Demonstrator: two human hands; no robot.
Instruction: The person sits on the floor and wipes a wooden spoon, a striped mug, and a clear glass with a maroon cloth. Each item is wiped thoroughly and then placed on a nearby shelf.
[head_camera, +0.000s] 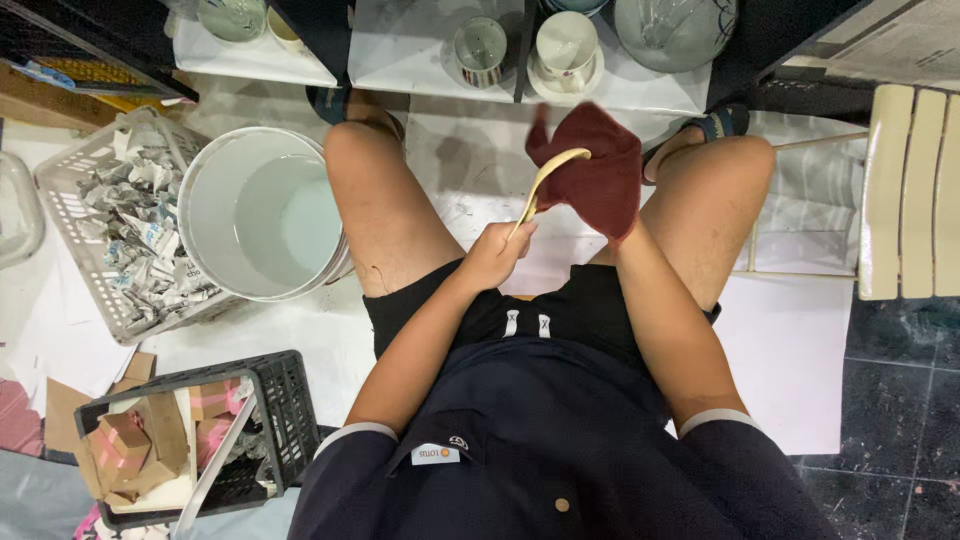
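Two hands at centre: left hand (497, 255) closed around handle of pale wooden spoon (545, 180); right hand buried in dark red cloth (598, 170) at 12 o'clock, grip impossible to tell. White bucket (262, 212) at 9 o'clock; grey basket (75, 180) of crumpled paper beyond. Black crate (270, 410) with brown cardboard boxes and pink tape at 7 o'clock. Cups (567, 45) on white paper at 12. Dark tiled floor (900, 400) at 4.
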